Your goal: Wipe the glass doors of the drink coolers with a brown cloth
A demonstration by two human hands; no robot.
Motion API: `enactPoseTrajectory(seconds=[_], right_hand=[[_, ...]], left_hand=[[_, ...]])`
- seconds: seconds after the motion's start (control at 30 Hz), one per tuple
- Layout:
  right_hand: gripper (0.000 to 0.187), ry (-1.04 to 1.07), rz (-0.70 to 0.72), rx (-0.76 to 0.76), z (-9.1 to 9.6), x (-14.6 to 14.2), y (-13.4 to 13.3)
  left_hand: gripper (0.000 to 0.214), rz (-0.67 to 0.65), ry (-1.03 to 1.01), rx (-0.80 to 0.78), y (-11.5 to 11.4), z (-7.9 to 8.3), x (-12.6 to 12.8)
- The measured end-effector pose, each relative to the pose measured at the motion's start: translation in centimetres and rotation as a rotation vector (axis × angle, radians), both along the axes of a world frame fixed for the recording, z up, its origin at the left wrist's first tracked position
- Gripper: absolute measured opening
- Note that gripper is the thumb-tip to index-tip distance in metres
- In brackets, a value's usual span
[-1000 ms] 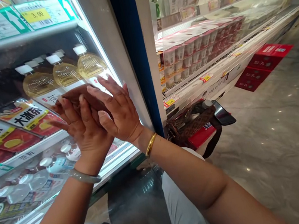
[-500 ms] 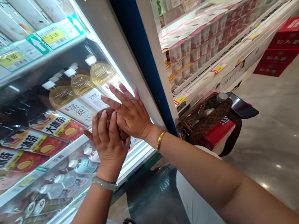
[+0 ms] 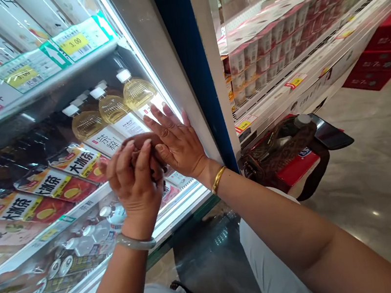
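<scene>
A glass cooler door [image 3: 92, 291] with a white frame stands before me. My right hand [image 3: 182, 146], with a gold bangle [image 3: 219, 180], lies against the glass with its fingers spread. Beside it my left hand [image 3: 134, 181], wearing a pale grey bangle [image 3: 135, 242], has its fingers bent but apart at the glass. Nothing shows in either hand; the left thumb is hidden. A dark reflection of the hands shows between them. Behind the glass stand bottles of pale yellow drink [image 3: 113, 107] with white caps, just beyond my fingers. Drink cartons with lemon pictures [image 3: 47, 184] stand to their left.
Price tags [image 3: 75, 42] line the shelf above. Smaller bottles [image 3: 95, 231] stand on the lower shelf. An open cooler with stacked cups [image 3: 269, 50] is on the right. A brown bag [image 3: 274, 151] and a phone [image 3: 330, 132] are near my knee; red boxes [image 3: 371, 64] lie beyond.
The view has shifted slightly, so most things sit a little further right. My left hand's fingers are more bent than before. My right hand remains spread against the glass.
</scene>
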State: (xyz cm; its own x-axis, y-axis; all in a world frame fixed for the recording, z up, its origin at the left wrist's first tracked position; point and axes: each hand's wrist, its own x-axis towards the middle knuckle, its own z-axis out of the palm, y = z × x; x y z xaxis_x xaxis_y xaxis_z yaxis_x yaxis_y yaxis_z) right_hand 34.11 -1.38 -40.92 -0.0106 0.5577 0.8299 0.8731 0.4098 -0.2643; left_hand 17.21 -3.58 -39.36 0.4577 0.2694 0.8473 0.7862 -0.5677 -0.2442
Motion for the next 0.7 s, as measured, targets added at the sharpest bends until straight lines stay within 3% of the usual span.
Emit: enactPoseTrajectory(seconds=[0.1,0.17,0.27,0.4,0.47,0.6,0.7], right_hand=[[0.054,-0.004,0.01,0.008,-0.2,0.0,0.2],[0.052,0.008,0.019,0.021,-0.3,0.0,0.4],[0.053,0.026,0.032,0.035,-0.5,0.0,0.6],[0.055,0.011,0.033,0.07,-0.8,0.1,1.0],[0.054,0.025,0.03,0.081,-0.9,0.0,1.1],[0.053,0.058,0.034,0.073,-1.0,-0.2,1.2],[0.054,0.06,0.024,0.088,-1.1,-0.4,1.4]], left_hand=[[0.076,0.043,-0.177,0.033,-0.4,2.7,-0.1],[0.08,0.115,-0.24,-0.002,-0.8,3.7,0.6],[0.085,0.162,-0.177,-0.012,-1.1,2.5,1.6],[0.096,0.103,-0.111,-0.003,-0.8,-0.2,0.9],[0.095,0.097,-0.109,-0.004,-0.6,0.1,0.2],[0.087,0.161,-0.19,-0.05,-0.6,3.1,0.1],[0.081,0.122,-0.139,-0.031,-0.7,3.1,0.9]])
